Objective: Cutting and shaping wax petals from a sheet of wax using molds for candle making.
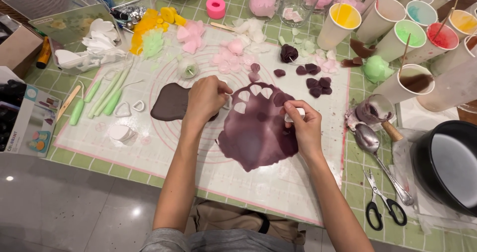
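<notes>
At far left, a printed cardboard box [31, 127] at the edge of the surface [74, 155], with a clear plastic tray of white cutters [87, 53] behind it. Next to these, green-handled modelling tools [102, 95] lying side by side on the white silicone mat [278, 185], two small teardrop cutters [130, 108] just beside them. Further back, yellow, green and pink petal pieces [169, 31] scattered along the mat's far edge.

Near the middle, a dark brown slab of paste [169, 103] flat on the mat, touching the left hand [204, 99]. Left grip clenched, fingers curled down at the near-left edge of the rolled purple sheet [256, 132]; what lies under them hidden, so cannot tell what is grasped.

Purple sheet spread flat at the mat's centre, several petal-shaped holes cut through its far part. Right hand [303, 127] resting on the sheet's right edge, grip pinched on a small white cutter [294, 115] pressed against the paste.

Beyond, cut purple petals [315, 83] grouped on the mat, well apart from the sheet. Further right, paper cups of coloured liquid [407, 33] in rows, a metal spoon [380, 157], black-handled scissors [381, 202] on the green checked cloth, and a black pot [444, 165] at the far right edge.
</notes>
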